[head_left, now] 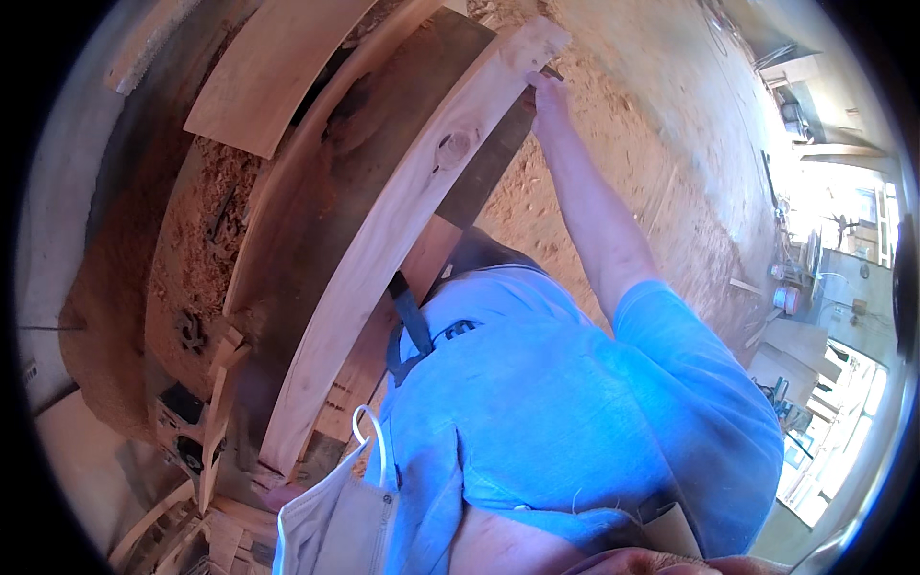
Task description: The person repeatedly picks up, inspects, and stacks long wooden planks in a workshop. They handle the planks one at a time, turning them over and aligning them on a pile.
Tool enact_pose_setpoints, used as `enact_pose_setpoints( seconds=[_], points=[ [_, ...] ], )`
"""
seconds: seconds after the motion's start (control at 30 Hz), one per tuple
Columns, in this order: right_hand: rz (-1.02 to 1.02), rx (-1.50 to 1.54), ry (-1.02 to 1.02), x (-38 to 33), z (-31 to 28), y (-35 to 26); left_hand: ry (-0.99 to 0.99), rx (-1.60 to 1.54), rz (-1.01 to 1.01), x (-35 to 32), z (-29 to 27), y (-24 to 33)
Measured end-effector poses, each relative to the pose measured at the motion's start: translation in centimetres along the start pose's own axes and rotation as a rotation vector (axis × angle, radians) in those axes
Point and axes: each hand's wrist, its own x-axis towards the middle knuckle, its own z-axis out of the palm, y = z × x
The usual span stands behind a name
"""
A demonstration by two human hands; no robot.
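The right hand [548, 96] is extended to full arm's reach and closed on the far end of a long pale wooden board with a round knot in its face [393, 240]. The fingers wrap the board's right edge near its squared end; the grip looks firm, though the fingertips are hidden beneath the wood. The board runs from that hand back toward the body and lies flat on a dark, worn machine table [316, 206], apparently so that the surface carries its weight and the hand only has to steady it.

The left hand is not in view; whether it is open or closed cannot be told. The near end of the board ends down by the person's left hip, where that hand would probably be.

To the left of the board, well apart from the right hand, a heap of tan wood shavings [196, 240] covers the machine bed. A second pale plank [268, 72] lies beyond it, tilted across the upper part of the machine. To the right of the extended arm, the floor is spread with sawdust [661, 125].

The person wears a blue short-sleeved shirt [575, 402]. A white face mask [335, 508] hangs loose at the chest, not worn.
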Motion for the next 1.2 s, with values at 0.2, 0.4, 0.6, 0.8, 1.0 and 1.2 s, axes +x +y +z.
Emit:
enact_pose_setpoints(
  seconds=[0.2,0.4,0.6,0.8,1.0,1.2],
  points=[
    [0.102,-0.021,0.0,-3.8,0.9,1.2,0.029,0.032,0.037,0.8,-0.1,-1.4],
    [0.13,0.073,-0.035,-7.6,1.8,2.4,0.07,0.062,0.054,0.9,-0.9,-2.8],
    [0.233,0.082,-0.087,-11.9,2.7,2.7,0.113,0.101,0.046,0.0,-1.4,-2.8],
    [0.195,0.099,-0.126,-15.3,3.3,3.8,0.118,0.15,0.074,-0.6,-2.0,-2.3],
    [0.505,0.196,-0.214,-14.8,2.6,3.6,0.106,0.227,0.089,-0.8,-1.8,-1.7],
    [0.461,0.164,-0.238,-14.9,2.9,3.7,0.114,0.75,0.497,0.6,-0.9,-4.4]
  ],
)
